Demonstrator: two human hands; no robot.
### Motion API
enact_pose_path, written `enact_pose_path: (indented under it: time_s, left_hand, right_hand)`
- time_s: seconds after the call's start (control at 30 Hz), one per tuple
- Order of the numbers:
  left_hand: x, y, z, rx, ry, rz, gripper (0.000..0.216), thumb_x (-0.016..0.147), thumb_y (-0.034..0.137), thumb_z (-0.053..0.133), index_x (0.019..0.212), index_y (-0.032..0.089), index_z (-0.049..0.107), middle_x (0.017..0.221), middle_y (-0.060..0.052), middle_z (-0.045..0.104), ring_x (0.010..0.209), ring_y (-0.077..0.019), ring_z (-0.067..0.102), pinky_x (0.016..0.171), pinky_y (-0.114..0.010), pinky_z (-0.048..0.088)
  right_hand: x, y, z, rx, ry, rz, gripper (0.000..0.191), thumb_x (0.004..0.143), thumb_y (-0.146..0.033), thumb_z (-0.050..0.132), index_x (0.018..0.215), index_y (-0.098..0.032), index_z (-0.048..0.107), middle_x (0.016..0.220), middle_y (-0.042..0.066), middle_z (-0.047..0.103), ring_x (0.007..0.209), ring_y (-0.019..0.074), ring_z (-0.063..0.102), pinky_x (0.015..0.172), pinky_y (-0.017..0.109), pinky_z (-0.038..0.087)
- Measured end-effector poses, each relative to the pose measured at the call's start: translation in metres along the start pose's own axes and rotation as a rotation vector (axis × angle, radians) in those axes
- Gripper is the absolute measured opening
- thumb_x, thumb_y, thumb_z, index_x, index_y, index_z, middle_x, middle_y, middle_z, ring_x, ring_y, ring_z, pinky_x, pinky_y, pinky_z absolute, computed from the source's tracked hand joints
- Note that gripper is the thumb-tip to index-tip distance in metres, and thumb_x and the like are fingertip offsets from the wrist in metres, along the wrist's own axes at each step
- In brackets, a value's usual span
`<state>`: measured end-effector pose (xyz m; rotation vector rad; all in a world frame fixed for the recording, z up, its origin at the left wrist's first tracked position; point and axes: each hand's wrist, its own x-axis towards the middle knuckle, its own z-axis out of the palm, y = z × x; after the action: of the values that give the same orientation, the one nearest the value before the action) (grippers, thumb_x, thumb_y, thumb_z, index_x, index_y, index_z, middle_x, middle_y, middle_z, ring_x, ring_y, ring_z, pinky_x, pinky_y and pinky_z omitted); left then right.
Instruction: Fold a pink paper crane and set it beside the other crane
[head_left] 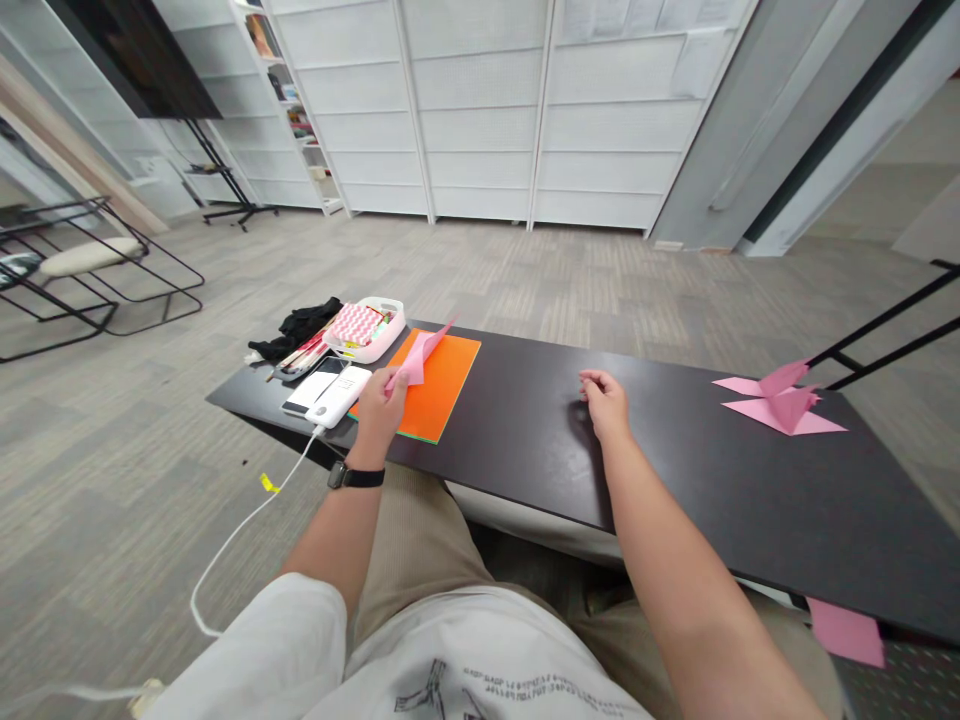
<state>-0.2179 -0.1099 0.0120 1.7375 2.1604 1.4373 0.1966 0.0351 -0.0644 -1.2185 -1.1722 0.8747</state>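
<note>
My left hand (384,402) pinches a folded piece of pink paper (421,356), its pointed tip aimed up and to the right. Under that paper lies a stack of orange paper (448,388) with a thin green edge showing. My right hand (604,402) is just above the dark table (525,430), its fingers curled in with nothing visible in them. Two pink paper cranes stand at the table's right: a nearer one (791,412) and a farther one (780,380) partly behind it.
At the left end are a white basket (394,345), a white power bank (339,396) with a cable, a phone-like device (307,390) and black cloth (307,325). Pink paper (847,632) lies below the table's front right edge. A black metal frame (892,330) stands behind the cranes.
</note>
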Motion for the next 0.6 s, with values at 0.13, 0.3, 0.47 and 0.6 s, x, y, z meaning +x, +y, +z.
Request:
enact_pose_path:
  time_s: [0.13, 0.3, 0.47, 0.6]
  left_hand:
    - [-0.002, 0.033, 0.023, -0.050, -0.032, 0.218, 0.032, 0.110, 0.048, 0.050, 0.107, 0.022, 0.068, 0.104, -0.007, 0.073, 0.099, -0.0227, 0.068, 0.093, -0.035, 0.054]
    - [-0.011, 0.086, 0.067, -0.113, -0.175, 0.459, 0.026, 0.112, 0.041, 0.051, 0.111, 0.022, 0.069, 0.109, -0.009, 0.075, 0.105, -0.0235, 0.069, 0.097, -0.037, 0.054]
    - [-0.031, 0.135, 0.103, -0.156, -0.377, 0.606, 0.021, 0.111, 0.034, 0.056, 0.114, 0.022, 0.073, 0.117, -0.009, 0.078, 0.112, -0.0248, 0.071, 0.103, -0.041, 0.054]
    - [-0.049, 0.155, 0.120, -0.178, -0.462, 0.637, 0.019, 0.110, 0.031, 0.058, 0.117, 0.022, 0.074, 0.117, -0.008, 0.079, 0.112, -0.0244, 0.073, 0.102, -0.040, 0.057]
  right_hand:
    - [0.007, -0.004, -0.009, 0.172, 0.034, 0.056, 0.040, 0.073, -0.051, 0.070, 0.102, -0.024, 0.073, 0.093, 0.004, 0.074, 0.072, 0.0168, 0.066, 0.060, 0.029, 0.055]
    - [0.009, -0.009, -0.026, 0.306, 0.078, 0.091, 0.050, 0.072, -0.049, 0.074, 0.118, -0.028, 0.068, 0.107, 0.003, 0.074, 0.081, 0.0176, 0.072, 0.066, 0.030, 0.060]
    - [0.008, -0.014, -0.036, 0.245, 0.147, 0.028, 0.058, 0.076, -0.044, 0.068, 0.133, -0.031, 0.059, 0.121, 0.005, 0.071, 0.092, 0.0186, 0.074, 0.072, 0.032, 0.063]
    - [0.012, -0.015, -0.041, 0.222, 0.223, 0.064, 0.051, 0.082, -0.048, 0.064, 0.130, -0.029, 0.059, 0.119, 0.006, 0.072, 0.094, 0.0199, 0.075, 0.073, 0.033, 0.063]
